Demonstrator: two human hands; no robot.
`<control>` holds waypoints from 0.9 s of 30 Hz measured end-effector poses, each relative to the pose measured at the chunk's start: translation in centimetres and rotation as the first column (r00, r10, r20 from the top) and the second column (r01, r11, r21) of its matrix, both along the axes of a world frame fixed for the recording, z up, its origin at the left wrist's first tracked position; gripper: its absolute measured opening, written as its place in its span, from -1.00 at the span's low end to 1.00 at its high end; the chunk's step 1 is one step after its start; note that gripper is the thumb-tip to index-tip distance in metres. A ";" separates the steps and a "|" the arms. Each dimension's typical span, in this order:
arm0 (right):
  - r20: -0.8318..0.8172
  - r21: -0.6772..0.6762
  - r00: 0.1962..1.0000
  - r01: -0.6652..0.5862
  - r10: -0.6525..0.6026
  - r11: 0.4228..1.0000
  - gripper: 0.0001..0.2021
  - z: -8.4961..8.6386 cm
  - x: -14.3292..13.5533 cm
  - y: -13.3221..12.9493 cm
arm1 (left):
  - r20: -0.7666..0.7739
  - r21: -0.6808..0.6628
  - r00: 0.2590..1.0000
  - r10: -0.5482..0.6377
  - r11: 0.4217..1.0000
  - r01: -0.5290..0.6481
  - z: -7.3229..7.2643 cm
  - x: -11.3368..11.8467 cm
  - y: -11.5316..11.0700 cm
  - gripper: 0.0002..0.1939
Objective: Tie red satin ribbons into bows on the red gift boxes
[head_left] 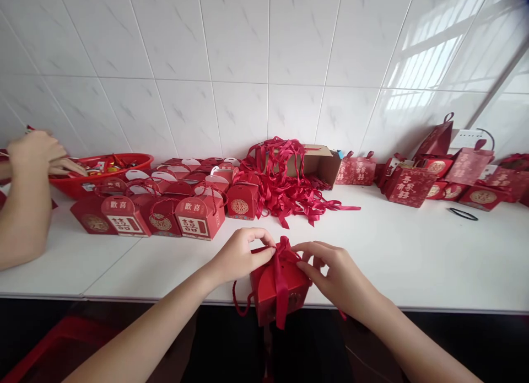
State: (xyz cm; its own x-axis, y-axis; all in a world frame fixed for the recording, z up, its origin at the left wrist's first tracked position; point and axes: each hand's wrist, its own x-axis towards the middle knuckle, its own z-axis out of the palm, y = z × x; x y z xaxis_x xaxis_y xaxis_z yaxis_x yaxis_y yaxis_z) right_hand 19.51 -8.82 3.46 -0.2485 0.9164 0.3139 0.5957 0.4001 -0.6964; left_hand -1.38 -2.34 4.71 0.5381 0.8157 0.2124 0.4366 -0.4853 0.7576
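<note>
At the table's front edge stands a red gift box [264, 297] with a red ribbon [281, 295] tied in a bow on its top. One ribbon tail hangs down the box's front. My left hand [243, 255] pinches the bow from the left, thumb and forefinger together. From the right, my right hand [330, 264] pinches the other side of the bow between thumb and fingers; the exact grip is partly hidden. A twisted red cord handle [242, 311] dangles at the box's left side.
Rows of red gift boxes [198, 220] stand left of centre. Behind, loose red ribbons [285, 198] spill from a cardboard box [328, 165]. At left, a co-worker's hands reach over a red basin [142, 163] of wrapped sweets. More boxes [411, 185] and a black band [463, 214] lie right.
</note>
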 end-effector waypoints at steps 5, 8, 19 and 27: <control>0.054 -0.035 0.995 -0.085 0.087 0.996 -0.66 2.0 0.4 -0.1 | -0.065 -0.006 0.996 -0.062 0.998 0.062 1.1 0.3 -0.2 -0.89; 0.040 0.035 0.993 -0.117 0.115 0.993 -0.58 2.6 0.2 1.3 | -0.114 0.007 0.991 -0.064 0.998 0.065 1.7 0.5 -0.2 -0.90; 0.061 0.108 0.968 -0.250 0.245 0.962 -0.67 1.6 -0.6 2.2 | -0.178 0.025 0.973 -0.148 0.988 0.154 2.2 0.0 0.8 -0.80; 0.506 0.223 0.834 -0.372 0.219 0.901 -0.43 0.6 -0.7 2.0 | -0.325 0.011 0.941 -0.093 0.995 0.102 3.4 -0.7 2.1 -0.78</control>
